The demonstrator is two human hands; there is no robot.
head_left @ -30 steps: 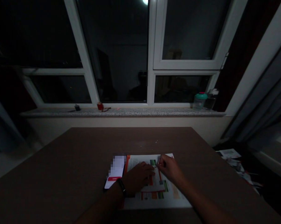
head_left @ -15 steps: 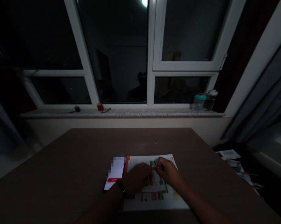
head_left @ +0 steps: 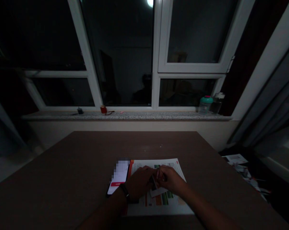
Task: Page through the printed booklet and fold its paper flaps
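Note:
A printed booklet (head_left: 159, 209) with a red-orange left edge lies on the table. Over it, my left hand (head_left: 139, 183), with a dark band on the wrist, is curled with its fingertips at a small piece of paper (head_left: 158, 192). My right hand (head_left: 172, 179) pinches at the same paper, its fingers close to those of the left. Part of the paper is hidden under both hands, and the dim light blurs the fingertips. A phone (head_left: 118, 179) with a lit screen lies left of the booklet, near my left hand.
The brown table (head_left: 63, 179) reaches toward the window wall. On the sill (head_left: 139, 115) stand a red jar (head_left: 103, 109), a small dark bottle (head_left: 80, 110), a teal-lidded bottle (head_left: 205, 103) and a clear bottle (head_left: 216, 103). Papers (head_left: 237, 158) lie beyond the table's right edge.
The small paper has shifted and tilted between my hands, and less of it shows. My right hand has turned and moved slightly lower. The phone and booklet lie as before.

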